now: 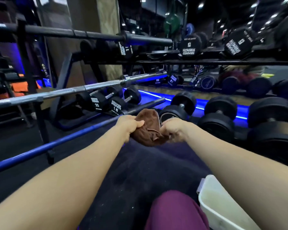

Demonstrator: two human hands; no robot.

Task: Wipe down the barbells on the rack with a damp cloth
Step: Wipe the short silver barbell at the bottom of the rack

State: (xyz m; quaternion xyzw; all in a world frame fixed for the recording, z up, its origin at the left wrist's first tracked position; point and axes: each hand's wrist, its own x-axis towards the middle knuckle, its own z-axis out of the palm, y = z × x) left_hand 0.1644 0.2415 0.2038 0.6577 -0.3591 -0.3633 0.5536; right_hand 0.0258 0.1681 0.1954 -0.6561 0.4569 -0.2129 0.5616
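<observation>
Both hands hold one brown cloth (pixel 148 130) out in front of the person, above the dark floor mat (pixel 140 171). The left hand (pixel 129 126) has its fingers curled round the cloth's left side, thumb on top. The right hand (pixel 174 130) pinches the right side, with its fingers bent into the bunched fabric. The cloth hangs crumpled between them, just beside the lowest barbell and in front of its far end; whether it touches that bar cannot be told.

Three barbells lie across the rack (pixel 32 90), one above another. The top barbell (pixel 90 34) is black, the middle barbell (pixel 65 92) is bright chrome, and the lowest barbell (pixel 48 145) is lit blue and runs from the lower left up to the hands. All three slope toward the right, where their sleeves point at the dumbbells.

Dumbbells fill the far side. At least three black pairs of heads (pixel 219 113) sit on the floor tier at right, and about four smaller dumbbells (pixel 106 102) with white lettering stand behind the chrome bar. More rest on the upper shelf (pixel 189 61), too blurred to count. A blue light strip (pixel 198 107) glows behind the floor tier.

Near the lower right edge stands one white tub (pixel 219 205), touching the right forearm's side of the view. One knee in maroon cloth (pixel 176 211) shows at the bottom.
</observation>
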